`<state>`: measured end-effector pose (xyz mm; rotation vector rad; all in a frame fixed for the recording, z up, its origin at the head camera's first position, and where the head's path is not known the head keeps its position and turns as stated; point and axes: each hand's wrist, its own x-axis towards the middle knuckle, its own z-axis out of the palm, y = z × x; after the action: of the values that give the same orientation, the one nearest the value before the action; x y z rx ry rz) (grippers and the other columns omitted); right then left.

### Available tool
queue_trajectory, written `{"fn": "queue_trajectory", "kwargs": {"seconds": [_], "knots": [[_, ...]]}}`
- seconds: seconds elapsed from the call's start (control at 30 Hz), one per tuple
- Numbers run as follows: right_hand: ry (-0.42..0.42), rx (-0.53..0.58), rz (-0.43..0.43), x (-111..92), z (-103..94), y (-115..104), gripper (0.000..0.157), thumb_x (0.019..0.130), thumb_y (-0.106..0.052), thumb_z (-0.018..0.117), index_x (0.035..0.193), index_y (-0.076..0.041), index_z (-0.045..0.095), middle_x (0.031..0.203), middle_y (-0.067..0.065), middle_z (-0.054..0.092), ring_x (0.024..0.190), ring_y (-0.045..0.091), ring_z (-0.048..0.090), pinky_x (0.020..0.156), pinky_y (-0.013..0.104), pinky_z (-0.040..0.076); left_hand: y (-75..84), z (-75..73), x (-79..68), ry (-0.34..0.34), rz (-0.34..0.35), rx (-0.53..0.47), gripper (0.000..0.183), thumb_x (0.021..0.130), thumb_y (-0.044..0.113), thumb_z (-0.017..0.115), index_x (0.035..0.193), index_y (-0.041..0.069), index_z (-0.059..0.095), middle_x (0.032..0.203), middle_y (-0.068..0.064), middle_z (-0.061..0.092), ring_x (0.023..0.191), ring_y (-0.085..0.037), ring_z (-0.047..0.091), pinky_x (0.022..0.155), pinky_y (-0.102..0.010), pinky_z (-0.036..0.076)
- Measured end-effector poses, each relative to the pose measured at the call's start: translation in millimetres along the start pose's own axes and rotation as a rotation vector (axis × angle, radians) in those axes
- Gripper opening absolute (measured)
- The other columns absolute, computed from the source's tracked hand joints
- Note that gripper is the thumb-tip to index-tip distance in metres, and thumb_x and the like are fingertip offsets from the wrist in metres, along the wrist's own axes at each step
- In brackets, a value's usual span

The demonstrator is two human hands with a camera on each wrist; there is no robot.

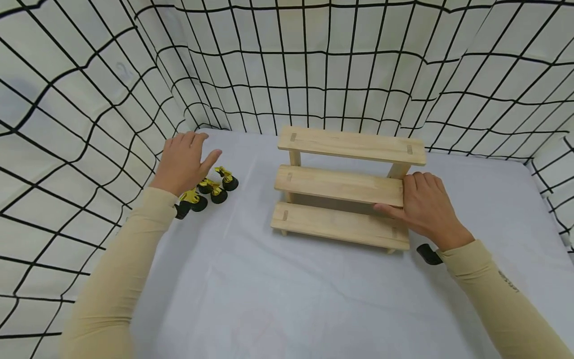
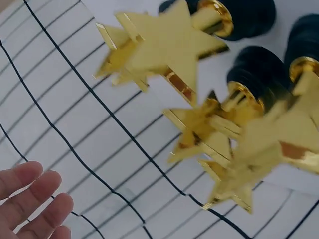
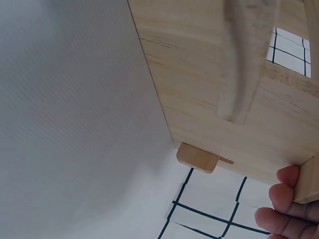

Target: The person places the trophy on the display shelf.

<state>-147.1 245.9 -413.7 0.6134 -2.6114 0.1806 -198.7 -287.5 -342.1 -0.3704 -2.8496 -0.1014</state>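
A three-tier wooden display stand (image 1: 338, 183) sits on the white cloth. My right hand (image 1: 428, 208) grips the right end of its middle shelf, thumb along the front edge. In the right wrist view the fingertips (image 3: 281, 196) curl against the wooden board (image 3: 199, 89). Several small gold star trophies (image 1: 218, 193) with black bases stand grouped at the left. Over and just beyond them hovers my left hand (image 1: 181, 162), fingers extended and holding nothing. Close up, the left wrist view shows the gold stars (image 2: 167, 45) apart from the fingers (image 2: 37, 199).
Black wire grid panels (image 1: 314, 70) with white backing enclose the left, back and right sides. White cloth (image 1: 287, 299) covers the table surface. A black object (image 1: 429, 254) shows beside my right wrist.
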Motion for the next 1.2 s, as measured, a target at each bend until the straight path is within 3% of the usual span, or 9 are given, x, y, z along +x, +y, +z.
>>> {"fn": "queue_trajectory", "kwargs": {"seconds": [0.13,0.23,0.47,0.57,0.77,0.9,1.03,1.2], "knots": [[-0.011,0.01,0.01,1.2,0.4,-1.7,0.085,0.082,-0.084,0.058,0.082,0.001,0.05,0.069,0.014,0.049,0.067,0.035,0.051,0.069,0.049,0.044,-18.8,1.6,-2.5,-0.007,-0.041,-0.044,0.057,0.107,0.04,0.054,0.142,-0.005,0.052,0.133,-0.031,0.06,0.127,-0.051,0.052,0.106,-0.068,0.04],[-0.029,0.016,0.024,1.9,-0.1,-2.7,0.08,0.079,-0.078,0.067,0.083,0.0,0.05,0.068,0.013,0.048,0.067,0.034,0.049,0.069,0.048,0.044,-31.9,4.2,-6.0,-0.018,-0.063,-0.09,0.056,0.105,0.039,0.058,0.143,-0.002,0.052,0.131,-0.027,0.062,0.127,-0.048,0.052,0.108,-0.069,0.037],[-0.069,0.024,0.048,1.8,-1.3,-3.2,0.077,0.078,-0.075,0.072,0.084,-0.001,0.05,0.068,0.011,0.046,0.066,0.031,0.046,0.069,0.046,0.043,-54.1,12.8,-16.4,-0.016,-0.089,-0.213,0.055,0.102,0.031,0.063,0.146,0.0,0.05,0.13,-0.025,0.06,0.126,-0.044,0.05,0.111,-0.069,0.034],[-0.062,0.03,0.05,1.4,-0.9,-2.5,0.078,0.078,-0.075,0.071,0.084,-0.001,0.05,0.068,0.011,0.046,0.065,0.03,0.045,0.068,0.046,0.042,-60.5,16.4,-20.4,0.0,-0.094,-0.274,0.054,0.1,0.027,0.066,0.145,0.001,0.051,0.13,-0.025,0.06,0.126,-0.043,0.05,0.114,-0.066,0.035],[-0.025,0.042,0.037,1.1,1.4,-1.0,0.092,0.083,-0.093,0.045,0.083,0.0,0.049,0.067,0.013,0.047,0.064,0.032,0.046,0.064,0.046,0.04,-74.3,26.0,-28.1,0.015,-0.133,-0.373,0.056,0.096,0.022,0.072,0.145,0.003,0.052,0.129,-0.025,0.059,0.124,-0.042,0.049,0.107,-0.06,0.041],[-0.034,0.042,0.047,0.8,1.2,-0.1,0.088,0.081,-0.087,0.056,0.084,0.0,0.05,0.068,0.014,0.048,0.066,0.033,0.047,0.065,0.046,0.04,-79.1,30.1,-33.1,0.015,-0.174,-0.386,0.057,0.096,0.021,0.073,0.146,0.004,0.051,0.13,-0.025,0.058,0.122,-0.041,0.051,0.098,-0.056,0.045],[-0.029,0.046,0.052,0.7,0.7,0.8,0.084,0.079,-0.083,0.063,0.085,0.0,0.05,0.069,0.013,0.047,0.066,0.033,0.047,0.065,0.046,0.04,-82.9,34.5,-37.2,0.013,-0.206,-0.432,0.055,0.096,0.018,0.072,0.146,0.004,0.051,0.134,-0.024,0.056,0.124,-0.041,0.051,0.102,-0.056,0.045],[0.012,0.07,0.013,1.3,3.2,0.2,0.085,0.081,-0.086,0.059,0.081,-0.001,0.048,0.065,0.011,0.045,0.06,0.029,0.043,0.059,0.042,0.037,-89.0,43.1,-45.5,0.021,-0.223,-0.486,0.056,0.094,0.009,0.074,0.145,0.006,0.052,0.136,-0.023,0.055,0.126,-0.04,0.052,0.105,-0.055,0.046]]}}
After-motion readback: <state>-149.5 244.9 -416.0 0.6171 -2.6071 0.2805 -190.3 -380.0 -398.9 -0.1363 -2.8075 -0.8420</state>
